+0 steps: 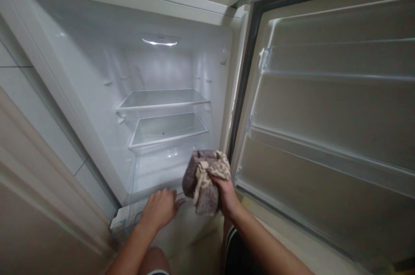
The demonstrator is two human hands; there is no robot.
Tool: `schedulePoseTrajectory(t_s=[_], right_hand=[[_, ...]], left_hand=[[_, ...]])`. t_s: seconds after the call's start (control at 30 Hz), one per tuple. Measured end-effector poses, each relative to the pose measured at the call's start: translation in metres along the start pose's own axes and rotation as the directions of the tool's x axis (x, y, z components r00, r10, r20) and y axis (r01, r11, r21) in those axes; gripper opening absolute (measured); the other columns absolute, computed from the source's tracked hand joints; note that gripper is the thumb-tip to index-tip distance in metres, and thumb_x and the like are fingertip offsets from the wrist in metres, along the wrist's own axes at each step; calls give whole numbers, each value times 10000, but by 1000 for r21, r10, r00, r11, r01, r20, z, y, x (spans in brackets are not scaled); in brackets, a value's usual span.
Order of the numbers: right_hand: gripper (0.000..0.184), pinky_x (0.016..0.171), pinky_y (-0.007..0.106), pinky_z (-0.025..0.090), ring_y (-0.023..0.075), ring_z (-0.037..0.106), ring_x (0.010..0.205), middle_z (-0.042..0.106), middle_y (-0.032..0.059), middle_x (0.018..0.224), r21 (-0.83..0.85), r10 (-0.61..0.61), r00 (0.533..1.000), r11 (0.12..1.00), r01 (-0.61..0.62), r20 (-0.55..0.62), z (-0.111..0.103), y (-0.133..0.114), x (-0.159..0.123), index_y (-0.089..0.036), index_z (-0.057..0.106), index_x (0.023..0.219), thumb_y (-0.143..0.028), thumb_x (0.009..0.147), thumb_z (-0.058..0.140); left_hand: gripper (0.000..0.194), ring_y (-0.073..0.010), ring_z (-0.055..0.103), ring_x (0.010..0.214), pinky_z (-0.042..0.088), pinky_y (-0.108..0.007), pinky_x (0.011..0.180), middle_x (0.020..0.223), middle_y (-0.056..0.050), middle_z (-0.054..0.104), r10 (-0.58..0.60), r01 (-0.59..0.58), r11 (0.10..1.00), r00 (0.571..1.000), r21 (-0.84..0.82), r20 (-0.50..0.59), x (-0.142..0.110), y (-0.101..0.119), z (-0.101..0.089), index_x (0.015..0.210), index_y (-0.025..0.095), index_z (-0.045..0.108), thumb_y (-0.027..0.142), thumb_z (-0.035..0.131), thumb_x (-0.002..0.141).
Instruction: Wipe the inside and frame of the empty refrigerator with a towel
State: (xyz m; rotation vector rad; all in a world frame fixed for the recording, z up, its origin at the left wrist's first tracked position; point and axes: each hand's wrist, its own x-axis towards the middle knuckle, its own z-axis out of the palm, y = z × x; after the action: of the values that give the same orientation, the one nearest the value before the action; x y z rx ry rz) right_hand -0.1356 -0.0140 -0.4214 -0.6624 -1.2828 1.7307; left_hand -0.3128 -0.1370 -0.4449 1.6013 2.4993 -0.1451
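Note:
A crumpled grey-brown cloth [206, 197] with a cream pattern is bunched in my right hand [228, 197], whose fingers close around its right side. The cloth hangs in front of the open fridge's lower part. To its left, my left hand [160, 209] curls over the front edge of a clear plastic drawer [132, 180]; its fingertips are partly hidden. This drawer sits at the bottom of the fridge compartment and reaches out toward me. Above it are a lower glass shelf [170, 128] with a small dark spot and an upper glass shelf [162, 98].
The fridge door [337, 110] stands wide open on the right, with clear door racks [324, 147] along it. A lit lamp [160, 42] shows at the back of the compartment. On the left is a tiled wall [42, 102]. My knees are below the drawer.

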Motion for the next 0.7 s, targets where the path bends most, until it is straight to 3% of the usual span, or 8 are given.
schedulePoseTrajectory(t_s=[0.1,0.2,0.3,0.43,0.6,0.7], right_hand=[[665,1070,469,565,343,749,1131,817,72,1044,343,264,938,922,-178,-224,-45,34,-58,-225,795,1198,-419,591,983],[588,1011,475,603,352,769,1114,824,70,1070,499,497,834,800,-333,-240,-66,66,-91,-239,806,1169,-463,651,972],[580,974,464,618,345,783,1067,827,83,1027,606,598,787,685,-404,-151,-57,78,-95,-200,810,1148,-528,688,942],[620,947,452,624,340,784,1044,826,85,1004,714,647,761,554,-429,-45,-29,74,-81,-165,799,1126,-469,613,967],[544,924,444,633,325,785,1021,823,86,1014,727,634,771,501,-469,61,-11,71,-67,-170,788,1087,-459,645,914],[526,890,455,647,335,787,997,820,96,1029,714,649,757,493,-497,78,-9,74,-65,-178,791,1043,-470,618,892]], left_hand=[[493,-428,718,1186,532,-530,987,1190,-232,759,17,-17,999,1000,27,-3,2,0,0,1231,148,750,524,478,1064],[558,-430,728,1164,543,-522,975,1172,-226,767,34,-33,999,999,35,-3,4,-1,-1,1224,160,747,632,517,1034],[619,-436,729,1161,547,-520,966,1158,-223,769,54,-54,998,999,33,6,4,-1,-3,1221,166,739,699,495,1021],[698,-424,734,1147,547,-507,959,1153,-221,772,64,-65,997,998,31,14,-1,2,-7,1251,168,719,739,376,1040],[714,-376,751,1112,547,-480,944,1097,-193,782,67,-67,998,998,21,6,-8,7,-8,1206,208,729,632,165,1096],[704,-392,751,1101,550,-511,938,1081,-202,778,75,-75,997,997,18,2,-10,8,-7,1182,196,734,573,144,1107]])
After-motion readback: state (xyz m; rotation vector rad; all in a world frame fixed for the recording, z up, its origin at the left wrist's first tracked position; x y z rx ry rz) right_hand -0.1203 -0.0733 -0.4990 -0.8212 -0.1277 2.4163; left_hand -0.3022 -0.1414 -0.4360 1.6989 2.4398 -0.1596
